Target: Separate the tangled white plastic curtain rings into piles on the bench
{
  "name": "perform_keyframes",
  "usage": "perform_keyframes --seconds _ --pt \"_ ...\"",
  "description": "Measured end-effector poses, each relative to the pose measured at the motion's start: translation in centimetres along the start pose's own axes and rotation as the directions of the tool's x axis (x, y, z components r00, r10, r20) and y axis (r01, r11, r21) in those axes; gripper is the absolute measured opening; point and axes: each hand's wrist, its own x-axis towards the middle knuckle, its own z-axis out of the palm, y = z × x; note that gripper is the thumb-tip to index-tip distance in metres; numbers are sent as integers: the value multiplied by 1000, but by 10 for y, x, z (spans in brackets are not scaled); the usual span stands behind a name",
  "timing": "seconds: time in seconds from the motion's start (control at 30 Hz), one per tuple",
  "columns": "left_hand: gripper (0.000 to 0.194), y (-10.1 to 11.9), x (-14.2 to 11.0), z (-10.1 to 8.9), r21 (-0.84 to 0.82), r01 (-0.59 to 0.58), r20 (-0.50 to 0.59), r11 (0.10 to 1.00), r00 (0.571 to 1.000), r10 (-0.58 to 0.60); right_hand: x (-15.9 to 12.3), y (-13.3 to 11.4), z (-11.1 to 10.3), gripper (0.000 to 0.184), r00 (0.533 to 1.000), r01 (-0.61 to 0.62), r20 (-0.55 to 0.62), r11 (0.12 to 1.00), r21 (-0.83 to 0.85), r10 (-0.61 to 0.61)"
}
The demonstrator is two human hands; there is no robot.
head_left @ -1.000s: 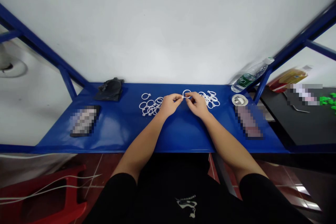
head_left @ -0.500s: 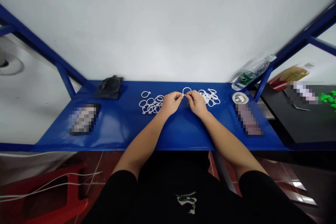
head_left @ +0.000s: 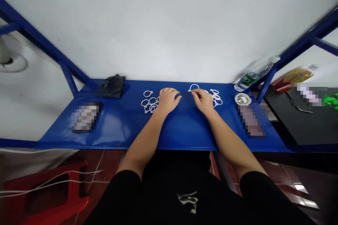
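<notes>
Between the thumb and fingers of my right hand (head_left: 202, 99) is a white plastic curtain ring (head_left: 194, 84), its loop standing up above the fingertips. Close behind that hand lies a pile of similar white rings (head_left: 217, 97), partly covered by it. My left hand (head_left: 168, 99) is open, thumb apart from the fingers, beside another group of white rings (head_left: 149, 107). The hand hides part of this group. One single ring (head_left: 148, 94) lies a little apart at its back. The rings have small eyelets on their rims.
On the blue table (head_left: 116, 123) lie a black plastic bag (head_left: 112, 86), a blurred-out item (head_left: 86, 117) at left and another (head_left: 250, 120) at right. A tape roll (head_left: 243, 99) and a water bottle (head_left: 255, 76) are at the right. Blue frame bars flank both sides.
My hands have drawn apart from their pinch together on one ring. The left has let go and moved left with fingers opened; the right keeps the ring, shifted slightly right.
</notes>
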Motion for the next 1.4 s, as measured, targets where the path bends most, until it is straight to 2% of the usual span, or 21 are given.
perform_keyframes --seconds 0.13,0.27,0.4,0.6,0.73,0.83,0.97,1.07,1.13,1.27,1.4 --pt "29 -24 2 -13 232 186 82 955 974 -210 7 8 -20 34 985 -150 -91 987 -53 145" --pt "45 -39 3 -21 315 253 170 915 933 -317 12 12 -36 35 955 -283 -125 952 -114 269" --pt "57 -48 2 -20 295 244 177 924 936 -304 16 19 -45 35 932 -347 -160 927 -141 325" --pt "46 -61 1 -7 189 208 105 960 967 -230 19 27 -50 40 916 -376 -216 911 -169 338" --pt "30 -63 0 -1 134 201 105 970 971 -216 16 22 -43 39 942 -320 -147 940 -114 303" --pt "20 -61 0 -1 104 168 135 980 974 -181 11 16 -32 37 977 -210 -55 975 -71 207" --pt "20 -53 -1 -3 107 144 193 984 968 -163 5 9 -15 30 995 -53 86 997 -52 57" --pt "9 -44 -1 -4 125 148 192 981 967 -170 0 5 -2 26 978 39 207 999 -3 -37" --pt "12 -37 -1 -3 130 137 173 982 972 -159 -4 2 5 24 959 69 274 997 42 -77" --pt "12 -20 -1 2 86 94 87 992 991 -101 -9 0 16 20 930 64 355 993 99 -96" --pt "8 -5 0 10 -20 78 12 997 997 -78 -11 -2 19 24 914 47 392 988 148 -102"
